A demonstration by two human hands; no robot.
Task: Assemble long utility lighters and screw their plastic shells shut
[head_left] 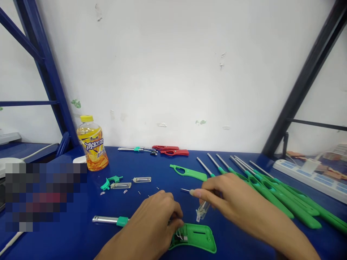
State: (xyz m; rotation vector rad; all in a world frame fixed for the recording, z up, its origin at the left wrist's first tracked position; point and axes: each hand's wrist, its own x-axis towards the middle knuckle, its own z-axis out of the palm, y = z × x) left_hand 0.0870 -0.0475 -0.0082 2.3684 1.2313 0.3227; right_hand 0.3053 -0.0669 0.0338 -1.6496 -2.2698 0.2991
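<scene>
My left hand (159,220) is closed on an opened long-nosed lighter, its fingers pressed on the inner parts. The lighter's green half-shell (202,236) lies hollow side up, with white wires and a small block inside. Its metal tube (105,219) and teal collar (122,221) stick out to the left of my hand. Above the shell, my right hand (222,195) is closed, with a thin metal rod (185,190) at the thumb tip. A clear fuel tank (202,211) hangs under its curled fingers, which partly hide it.
Several green lighters (282,198) lie on the right, by a white power strip (311,177). A green half-shell (188,172) and red shells (173,151) lie behind. Clear tanks (120,185), teal pieces (111,182) and a tea bottle (92,144) are left on the blue table (151,164).
</scene>
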